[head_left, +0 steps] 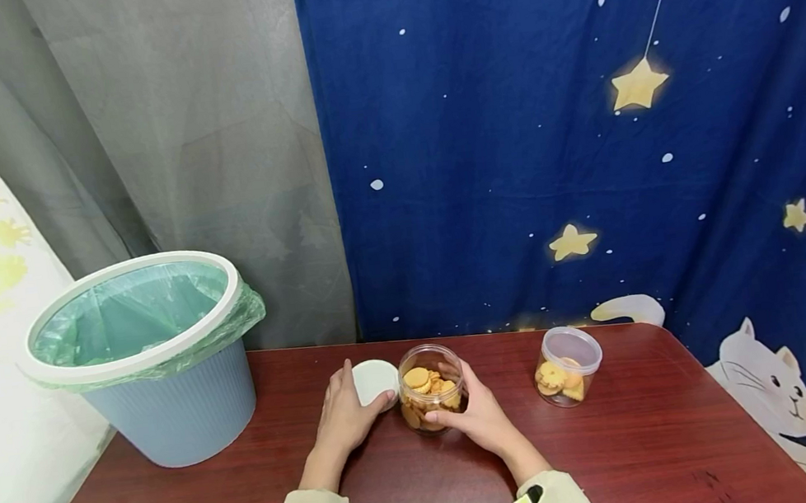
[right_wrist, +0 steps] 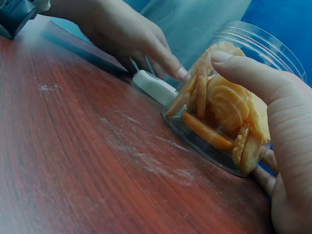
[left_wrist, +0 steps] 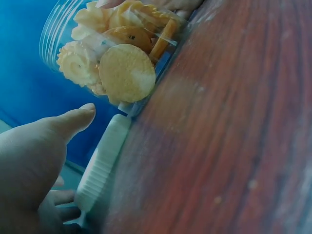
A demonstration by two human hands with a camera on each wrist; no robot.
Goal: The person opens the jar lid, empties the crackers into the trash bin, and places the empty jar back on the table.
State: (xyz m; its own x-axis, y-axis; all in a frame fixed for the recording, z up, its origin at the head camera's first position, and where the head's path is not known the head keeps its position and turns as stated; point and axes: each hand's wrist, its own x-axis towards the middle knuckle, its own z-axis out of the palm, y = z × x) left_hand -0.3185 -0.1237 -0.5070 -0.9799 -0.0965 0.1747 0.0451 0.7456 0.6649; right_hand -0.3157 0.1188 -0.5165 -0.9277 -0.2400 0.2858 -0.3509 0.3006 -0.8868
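Observation:
My right hand (head_left: 483, 418) holds a clear plastic jar (head_left: 428, 358) of cookies (head_left: 425, 379), thumb on the near side and fingers round the right. The jar stands upright on the table without a lid. Just left of it a white lid (head_left: 373, 378) lies flat. My left hand (head_left: 343, 414) is spread around that lid, its fingers at the left edge. In the left wrist view the thumb (left_wrist: 73, 122) is raised above the lid (left_wrist: 103, 163). Round and piped cookies (right_wrist: 226, 100) show through the jar wall in the right wrist view.
A second clear jar (head_left: 568, 365) with cookies and a translucent rim stands to the right on the dark red table (head_left: 641, 440). At the left is a blue bin (head_left: 182, 405) lined with a green bag. Grey and blue star-patterned curtains (head_left: 474, 152) hang behind.

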